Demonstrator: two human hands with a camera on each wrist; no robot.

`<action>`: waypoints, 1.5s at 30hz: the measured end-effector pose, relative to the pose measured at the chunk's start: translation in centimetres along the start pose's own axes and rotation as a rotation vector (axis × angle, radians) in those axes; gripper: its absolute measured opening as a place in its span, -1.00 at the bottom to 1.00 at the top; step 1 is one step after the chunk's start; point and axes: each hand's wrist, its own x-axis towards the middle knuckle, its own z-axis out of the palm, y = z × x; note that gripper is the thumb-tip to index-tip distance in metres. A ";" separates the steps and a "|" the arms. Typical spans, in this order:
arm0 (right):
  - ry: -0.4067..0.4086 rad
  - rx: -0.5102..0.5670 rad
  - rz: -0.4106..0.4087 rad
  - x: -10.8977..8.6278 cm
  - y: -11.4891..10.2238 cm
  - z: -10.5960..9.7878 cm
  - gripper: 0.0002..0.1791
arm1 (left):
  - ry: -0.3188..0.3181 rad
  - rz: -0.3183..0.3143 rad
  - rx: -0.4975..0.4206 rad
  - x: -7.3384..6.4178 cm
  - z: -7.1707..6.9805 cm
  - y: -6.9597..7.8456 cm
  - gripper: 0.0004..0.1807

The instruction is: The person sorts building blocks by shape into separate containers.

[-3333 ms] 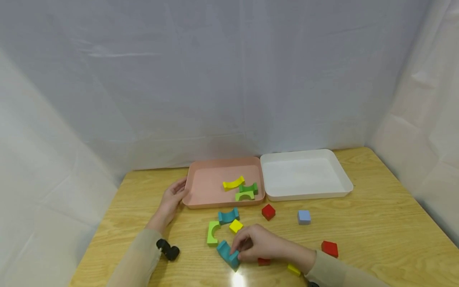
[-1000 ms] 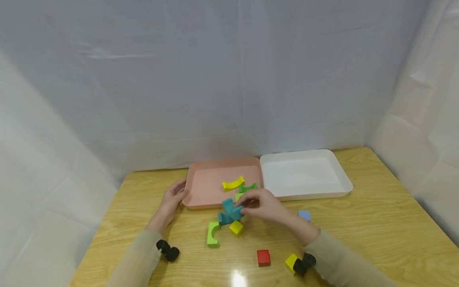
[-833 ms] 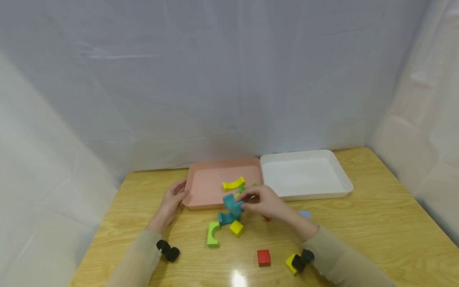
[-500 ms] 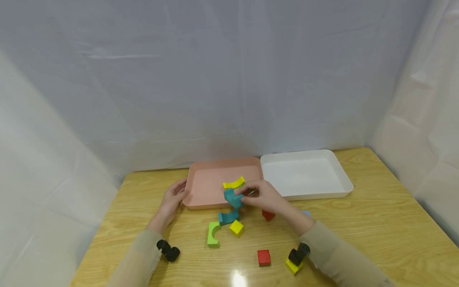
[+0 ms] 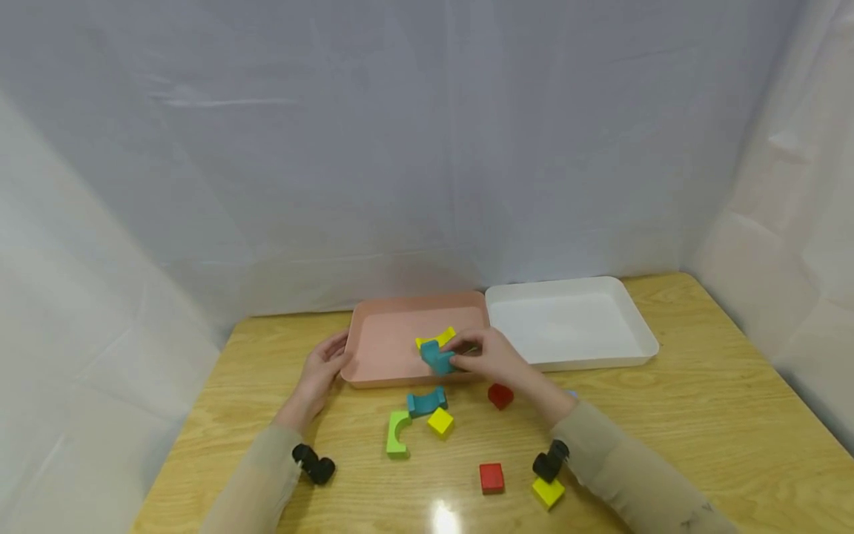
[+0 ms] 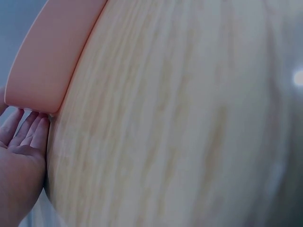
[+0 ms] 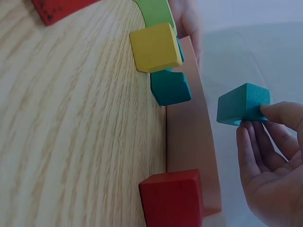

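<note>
My right hand [image 5: 492, 360] pinches a teal arch block [image 5: 437, 359] between thumb and fingers, over the front part of the pink tray [image 5: 387, 326]. In the right wrist view the same block [image 7: 241, 105] is up above the tray wall. My left hand [image 5: 320, 374] rests its fairly straight fingers against the tray's left end; the left wrist view shows the fingertips [image 6: 41, 124] at the wall's lower edge. Inside the tray lies a yellow arch block [image 5: 427, 341], partly covered by the held block. The green arch blocks beside it are mostly hidden behind my right hand.
A white tray [image 5: 567, 326] adjoins the pink one. Before the trays lie a teal arch block [image 5: 427, 403], a lime arch block [image 5: 395, 436], yellow cubes [image 5: 440, 423] and red blocks [image 5: 491, 478]. A lavender-blue block [image 5: 572, 393] is nearly hidden by my right forearm.
My right hand has gripped the teal arch block near the table's front, lifted it and carried it forward over the pink tray. The left hand has stayed at the tray's end.
</note>
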 end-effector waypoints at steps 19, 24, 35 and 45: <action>0.005 0.009 -0.032 1.8 0.8 1.1 -0.81 | 0.018 -0.013 -0.001 -0.3 0.2 0.3 -0.36; -0.003 0.015 -0.018 2.0 0.7 1.3 -0.81 | 0.013 -0.004 -0.003 -0.3 0.1 0.2 -0.36; -0.019 -0.024 -0.023 2.8 1.2 2.1 -0.83 | 0.004 -0.015 -0.005 -0.3 0.0 0.2 -0.36; -0.031 -0.035 -0.038 3.0 1.4 2.4 -0.83 | -0.006 -0.001 -0.004 -0.4 0.0 0.1 -0.36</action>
